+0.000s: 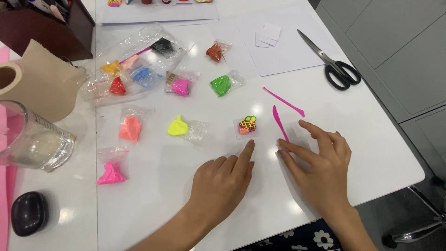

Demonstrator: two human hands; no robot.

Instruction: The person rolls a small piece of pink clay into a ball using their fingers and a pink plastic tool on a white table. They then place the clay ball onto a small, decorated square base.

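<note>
My left hand [223,179] rests palm down on the white table [186,218], its index finger stretched toward a small multicoloured clay figure [247,125] on a clear sheet. My right hand [320,162] lies flat beside it with fingers spread, its fingertips touching the near end of a pink plastic sculpting tool [279,122]. A second pink tool [284,101] lies just beyond. Neither hand holds anything.
Small bags of coloured clay are scattered over the table: green [221,85], yellow [177,126], orange [129,128], pink [110,174], magenta [180,86]. Black scissors [332,62] lie on white paper at the back right. A glass [32,139] and a black oval object [29,213] stand at the left.
</note>
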